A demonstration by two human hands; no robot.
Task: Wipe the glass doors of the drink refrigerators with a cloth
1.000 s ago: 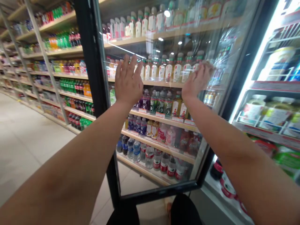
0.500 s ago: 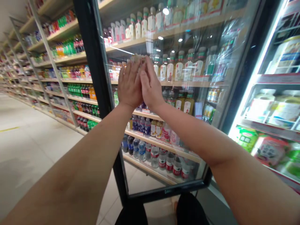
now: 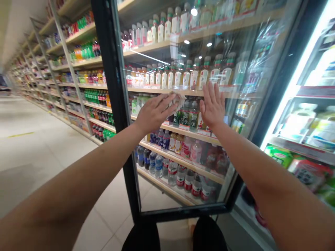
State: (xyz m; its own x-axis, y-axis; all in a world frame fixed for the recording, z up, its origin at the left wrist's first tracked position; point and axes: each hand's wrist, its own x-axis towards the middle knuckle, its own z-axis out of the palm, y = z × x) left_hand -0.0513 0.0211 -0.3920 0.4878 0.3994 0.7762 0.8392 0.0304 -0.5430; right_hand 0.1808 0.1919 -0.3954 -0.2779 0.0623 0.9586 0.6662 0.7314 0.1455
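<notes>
My left hand (image 3: pixel 154 113) presses a crumpled, pale cloth (image 3: pixel 179 100) against the glass door (image 3: pixel 183 213), with the fingers over the cloth and pointing right. The cloth's far side sticks out past the fingertips. To the right, my right hand (image 3: pixel 213 106) is open, its fingers stretched upward and its palm toward the pane. It holds nothing, and appears to rest on the glass. The door has a black frame and stands swung out from the cooler.
Shelves of bottled drinks (image 3: pixel 180 176) show through the glass. On the right is the lit cooler interior (image 3: pixel 300 146) with bottles and packs. A long row of stocked shelves (image 3: pixel 91 87) runs along the left beside the tiled floor (image 3: pixel 34 153).
My hands were together higher on the pane; now they are apart. The left hand has moved down and right with the cloth, the right hand has moved right and flattened out.
</notes>
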